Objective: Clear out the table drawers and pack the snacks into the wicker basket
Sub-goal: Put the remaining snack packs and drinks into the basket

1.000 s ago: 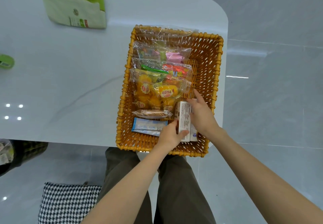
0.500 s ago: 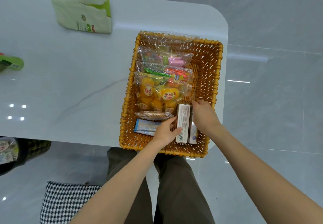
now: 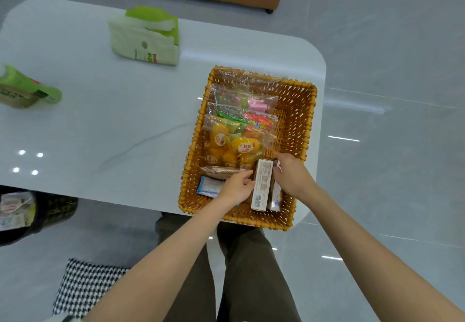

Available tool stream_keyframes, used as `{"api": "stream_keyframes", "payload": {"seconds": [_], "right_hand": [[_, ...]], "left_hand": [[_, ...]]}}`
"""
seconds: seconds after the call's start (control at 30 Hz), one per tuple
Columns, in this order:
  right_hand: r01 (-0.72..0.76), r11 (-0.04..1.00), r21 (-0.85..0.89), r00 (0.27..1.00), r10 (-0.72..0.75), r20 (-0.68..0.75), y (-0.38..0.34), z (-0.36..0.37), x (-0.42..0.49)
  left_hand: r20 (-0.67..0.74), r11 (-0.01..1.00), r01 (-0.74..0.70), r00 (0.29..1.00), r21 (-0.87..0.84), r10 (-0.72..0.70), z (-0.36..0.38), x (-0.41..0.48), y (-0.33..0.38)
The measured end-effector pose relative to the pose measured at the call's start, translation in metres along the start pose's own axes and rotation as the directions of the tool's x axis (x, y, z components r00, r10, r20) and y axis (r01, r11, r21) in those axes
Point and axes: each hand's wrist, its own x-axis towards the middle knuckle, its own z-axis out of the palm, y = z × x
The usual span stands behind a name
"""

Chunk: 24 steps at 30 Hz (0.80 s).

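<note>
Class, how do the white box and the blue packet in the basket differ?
The white box stands on edge; the blue packet lies flat. The left hand and right hand touch the white box; the left hand partly hides the blue packet. Both sit in the wicker basket.

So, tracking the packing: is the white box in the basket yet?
In: the box sits inside the basket, near right corner, left hand touching it, right hand gripping it.

glossy white table (image 3: 100, 120), woven wicker basket (image 3: 299, 120) — crinkly clear plastic snack bags (image 3: 234, 140), cardboard box (image 3: 261, 186)
</note>
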Motion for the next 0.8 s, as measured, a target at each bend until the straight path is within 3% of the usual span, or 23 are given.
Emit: {"api": "stream_keyframes", "payload": {"seconds": [0.43,0.8], "right_hand": [[0.234,0.953,0.191,0.972,-0.223,-0.08,-0.128,-0.035,-0.058],[0.262,0.943,0.203,0.96,-0.233,-0.154,-0.269,-0.015,0.033]], "left_hand": [[-0.292,0.986,-0.12,0.953,-0.118,0.081,-0.139,-0.1,0.003],[-0.442,0.954,-0.113,0.897,-0.277,-0.022,-0.324,-0.073,-0.052]]}}
